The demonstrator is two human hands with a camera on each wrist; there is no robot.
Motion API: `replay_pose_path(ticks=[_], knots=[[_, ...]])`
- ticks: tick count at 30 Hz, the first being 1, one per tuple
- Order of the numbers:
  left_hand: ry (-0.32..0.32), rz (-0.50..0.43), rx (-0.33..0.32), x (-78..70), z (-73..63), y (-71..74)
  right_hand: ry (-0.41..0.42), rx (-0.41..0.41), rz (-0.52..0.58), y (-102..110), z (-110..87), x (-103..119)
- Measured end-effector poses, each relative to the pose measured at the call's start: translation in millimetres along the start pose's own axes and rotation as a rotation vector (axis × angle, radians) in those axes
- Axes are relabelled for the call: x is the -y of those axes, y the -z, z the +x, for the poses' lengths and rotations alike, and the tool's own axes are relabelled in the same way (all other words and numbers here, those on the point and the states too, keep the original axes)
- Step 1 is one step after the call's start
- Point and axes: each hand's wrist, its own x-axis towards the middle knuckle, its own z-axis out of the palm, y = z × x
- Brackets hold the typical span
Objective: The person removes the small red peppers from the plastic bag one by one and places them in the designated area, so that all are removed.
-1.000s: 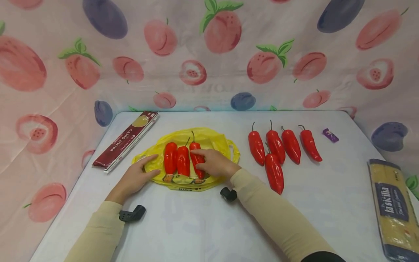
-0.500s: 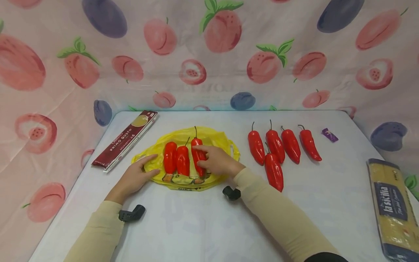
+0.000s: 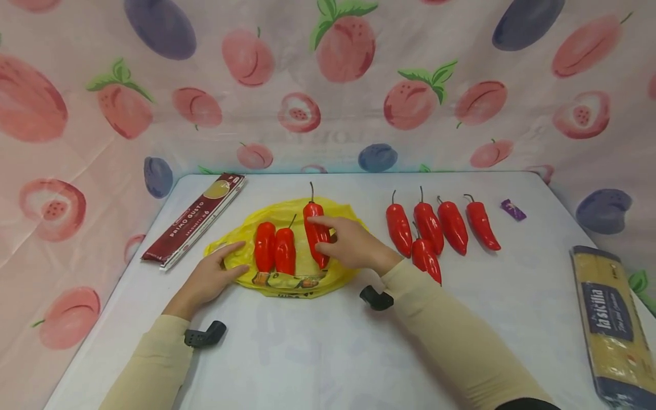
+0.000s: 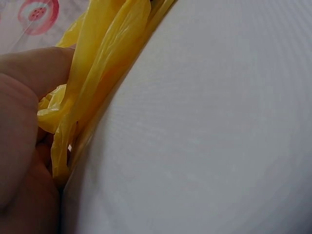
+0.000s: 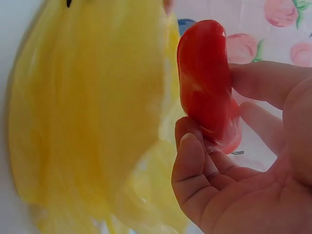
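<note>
My right hand (image 3: 348, 242) pinches a red chili pepper (image 3: 316, 233), stem pointing to the back, over the right part of a yellow plastic bag (image 3: 302, 287). In the right wrist view, thumb and fingers hold the same glossy pepper (image 5: 204, 73) beside the bag (image 5: 83, 107). Two more red peppers lie side by side on the bag, a left one (image 3: 265, 247) and a right one (image 3: 285, 250). My left hand (image 3: 207, 279) rests at the bag's left edge, thumb and forefinger spread apart. In the left wrist view, yellow film (image 4: 92, 73) partly hides its fingers.
Several red peppers (image 3: 452, 228) lie on the white table (image 3: 287, 353) to the right, one partly behind my right sleeve. A maroon spaghetti packet (image 3: 195, 222) lies at the back left. A small purple wrapper (image 3: 513, 210) and a yellow pasta pack (image 3: 610, 324) are farther right.
My right hand has moved right and slightly back with the pepper, away from the other two on the bag. My left hand has stayed at the bag's edge.
</note>
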Motion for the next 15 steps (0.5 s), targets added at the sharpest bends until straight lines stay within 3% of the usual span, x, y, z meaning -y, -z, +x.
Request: replay_pose_path(ticks=[10,15], knots=[[-0.003,0.010,-0.002,1.2,0.5,0.3,0.056,-0.075,-0.069,39,-28.0,-10],[-0.001,0.015,0.001,0.3,0.7,-0.4,0.031,-0.114,-0.122,59,-48.0,-21]])
